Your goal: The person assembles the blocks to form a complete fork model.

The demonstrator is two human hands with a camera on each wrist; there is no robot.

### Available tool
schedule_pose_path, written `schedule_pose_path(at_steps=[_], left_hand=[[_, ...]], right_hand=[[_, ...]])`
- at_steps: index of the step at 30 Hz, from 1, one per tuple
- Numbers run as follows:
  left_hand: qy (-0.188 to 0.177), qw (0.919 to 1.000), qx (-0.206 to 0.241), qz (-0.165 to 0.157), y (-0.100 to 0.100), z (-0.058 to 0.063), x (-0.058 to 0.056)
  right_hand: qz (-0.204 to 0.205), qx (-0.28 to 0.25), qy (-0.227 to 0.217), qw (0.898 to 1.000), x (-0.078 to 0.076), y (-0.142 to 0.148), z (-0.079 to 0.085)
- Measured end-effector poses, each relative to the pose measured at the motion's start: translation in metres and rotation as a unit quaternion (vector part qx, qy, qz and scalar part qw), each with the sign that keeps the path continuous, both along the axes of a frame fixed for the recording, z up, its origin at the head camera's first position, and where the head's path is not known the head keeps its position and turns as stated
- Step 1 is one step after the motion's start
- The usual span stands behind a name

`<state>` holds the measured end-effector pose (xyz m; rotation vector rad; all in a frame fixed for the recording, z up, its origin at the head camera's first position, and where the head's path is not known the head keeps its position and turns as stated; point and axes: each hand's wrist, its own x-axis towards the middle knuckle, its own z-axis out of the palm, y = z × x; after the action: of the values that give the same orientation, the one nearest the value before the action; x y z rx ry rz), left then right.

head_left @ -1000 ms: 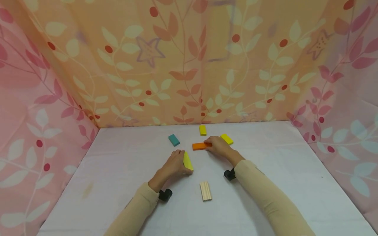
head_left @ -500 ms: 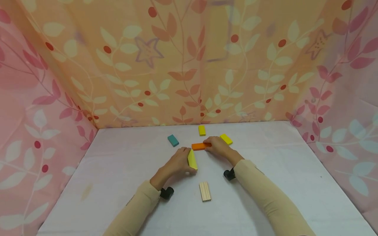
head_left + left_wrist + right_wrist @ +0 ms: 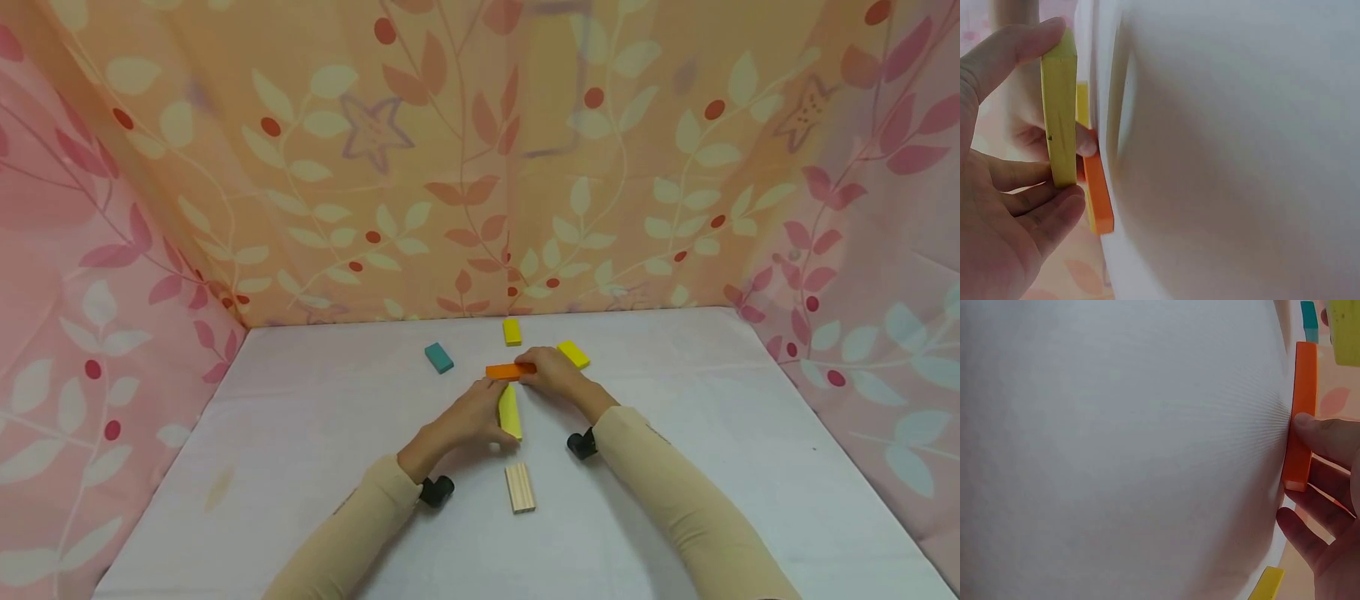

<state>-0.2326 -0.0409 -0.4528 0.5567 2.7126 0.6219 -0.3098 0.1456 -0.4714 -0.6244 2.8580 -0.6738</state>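
Note:
My left hand pinches a long pale-yellow block at its two ends, thumb at one end and fingers at the other. In the left wrist view that block is held off the white cloth. Just beyond it lies an orange block, flat on the table. The right hand grips the orange block's right end; in the right wrist view the thumb rests on one long side of the orange block, with fingers behind. The gap between the two blocks is small.
A teal block lies to the left, a yellow block at the back and another yellow block beyond the right hand. A striped plain wooden block lies nearer me. Patterned curtains border the white table.
My left hand has carried the pale-yellow block to the right, up to the front of the orange block. The right hand and orange block have stayed in nearly the same place.

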Motion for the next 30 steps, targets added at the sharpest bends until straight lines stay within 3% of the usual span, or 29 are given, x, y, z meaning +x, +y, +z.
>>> schedule_pose_path(at_steps=[12,30], left_hand=[[0.017,0.9994,-0.024,-0.018,0.015,-0.002,-0.003],[-0.002,0.9987,-0.048,-0.018,0.019,-0.009,-0.008]], right_hand=[[0.009,-0.001,0.007,1.000,0.000,0.001,0.001],[0.007,-0.009,-0.004,1.000,0.000,0.002,0.001]])
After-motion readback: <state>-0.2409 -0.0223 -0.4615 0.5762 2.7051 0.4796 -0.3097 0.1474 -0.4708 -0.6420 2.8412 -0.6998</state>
